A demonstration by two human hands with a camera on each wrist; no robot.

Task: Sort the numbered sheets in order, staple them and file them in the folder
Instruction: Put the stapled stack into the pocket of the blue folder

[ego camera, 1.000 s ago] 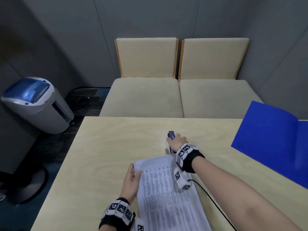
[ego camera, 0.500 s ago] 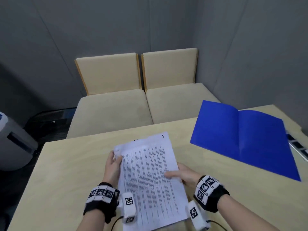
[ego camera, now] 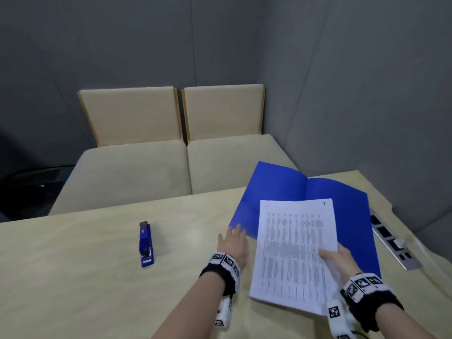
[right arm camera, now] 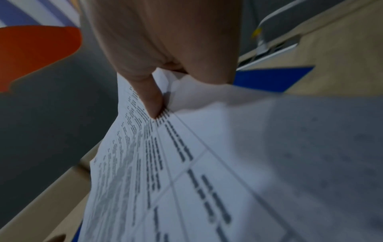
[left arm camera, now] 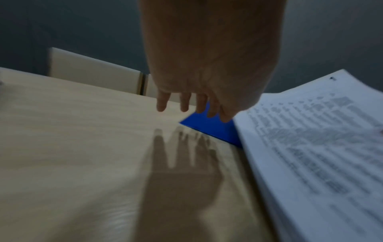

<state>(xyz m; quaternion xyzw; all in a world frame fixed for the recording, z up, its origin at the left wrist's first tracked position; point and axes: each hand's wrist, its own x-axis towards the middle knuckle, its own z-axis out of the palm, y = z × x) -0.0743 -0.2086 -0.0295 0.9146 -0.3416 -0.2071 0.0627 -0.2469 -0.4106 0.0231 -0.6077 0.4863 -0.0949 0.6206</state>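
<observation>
My right hand (ego camera: pixel 335 258) pinches the printed sheets (ego camera: pixel 291 253) at their right edge, thumb (right arm camera: pixel 152 104) on top, and holds them over the open blue folder (ego camera: pixel 281 184). The top sheet (left arm camera: pixel 311 147) carries the number 1 in its far right corner. My left hand (ego camera: pixel 233 237) hovers above the table with straight, spread fingers (left arm camera: pixel 184 103), just at the folder's near left corner (left arm camera: pixel 209 129), holding nothing. The blue stapler (ego camera: pixel 146 244) lies on the table to the left, away from both hands.
The wooden table (ego camera: pixel 73 277) carries a metal socket strip (ego camera: pixel 393 243) near its right edge. Two beige cushioned seats (ego camera: pixel 171 162) stand behind the table against grey walls. An orange object (right arm camera: pixel 35 54) shows in the right wrist view.
The sheets have moved right, from the table's middle to over the folder, now held by my right hand alone. My left hand let go of them and moved toward the folder's corner.
</observation>
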